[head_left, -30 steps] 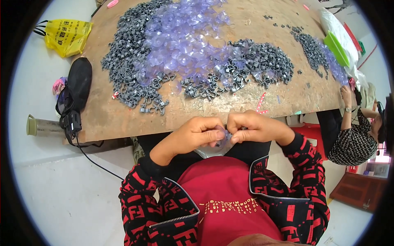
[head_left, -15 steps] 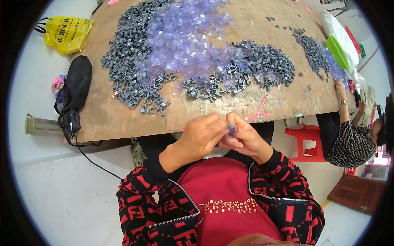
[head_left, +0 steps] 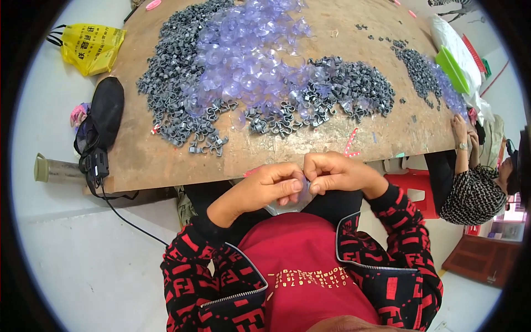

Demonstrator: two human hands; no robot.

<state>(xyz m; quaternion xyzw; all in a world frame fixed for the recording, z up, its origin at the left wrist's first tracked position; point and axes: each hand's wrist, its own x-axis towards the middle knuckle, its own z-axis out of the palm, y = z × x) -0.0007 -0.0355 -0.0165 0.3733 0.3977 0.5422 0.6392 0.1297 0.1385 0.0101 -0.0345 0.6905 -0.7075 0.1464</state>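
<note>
Both hands meet just off the table's near edge, above my lap. My left hand [head_left: 265, 188] is closed, with thumb and fingers pinching a clear purplish suction cup [head_left: 303, 192]. Right beside the cup, my right hand [head_left: 338, 175] is closed in a pinch too; what its fingertips hold is hidden. Beyond the hands lies a big heap of clear purple suction cups [head_left: 249, 61]. Grey plastic clips [head_left: 174, 72] are piled along its left side, and more grey clips [head_left: 359, 86] spread to its right and front.
The wooden table [head_left: 265, 157] carries a smaller pile of grey clips [head_left: 420, 72] at right, near a green basket [head_left: 452, 69]. A co-worker [head_left: 475, 185] sits there by a red stool [head_left: 412, 191]. At left are a yellow bag [head_left: 93, 48], a black pouch [head_left: 105, 110] and a bottle [head_left: 61, 169].
My hands have shifted and turned: the right has risen and swung outward with its back up, the left has lowered slightly. The suction cup now shows at the left fingertips.
</note>
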